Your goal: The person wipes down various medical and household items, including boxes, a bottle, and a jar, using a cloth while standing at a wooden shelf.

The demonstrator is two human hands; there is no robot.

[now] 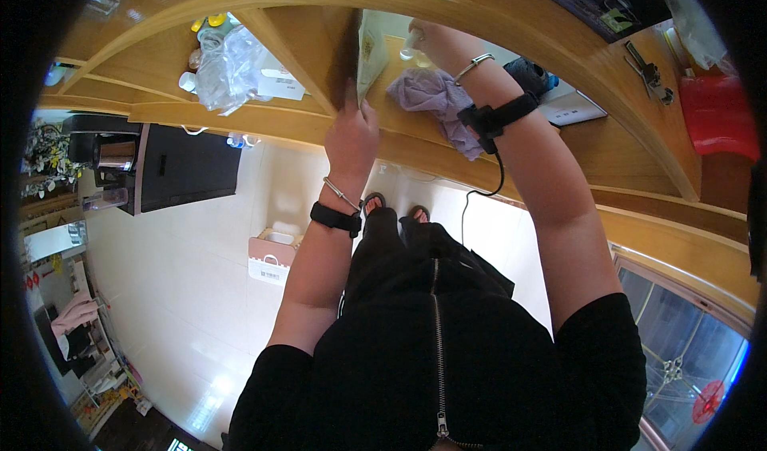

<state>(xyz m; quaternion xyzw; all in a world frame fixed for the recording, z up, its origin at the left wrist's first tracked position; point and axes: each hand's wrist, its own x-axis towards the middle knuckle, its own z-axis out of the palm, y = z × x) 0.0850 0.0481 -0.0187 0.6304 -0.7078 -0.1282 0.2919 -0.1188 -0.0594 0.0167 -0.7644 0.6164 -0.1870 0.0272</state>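
My left hand (pixel 354 138) is raised to the wooden shelf, its fingers pinching the lower edge of a flat, pale green-and-white packet (pixel 372 55). The packet stands on edge beside a wooden divider (pixel 323 47). Deeper in the same compartment, my right hand (pixel 431 42) has its fingers curled near a small, pale, partly clear object (pixel 408 53); its kind is unclear, and the wooden rim hides part of the hand. Below that hand a crumpled lilac cloth (pixel 435 103) hangs over the shelf's front edge.
Left compartment: clear plastic bags (pixel 228 67) and a white box (pixel 281 83). To the right stand a dark bundle (pixel 527 75), a white box (pixel 571 109) and a red object (pixel 719 115). A black cabinet (pixel 192 167) and a pink-and-white bin (pixel 272 255) are on the left.
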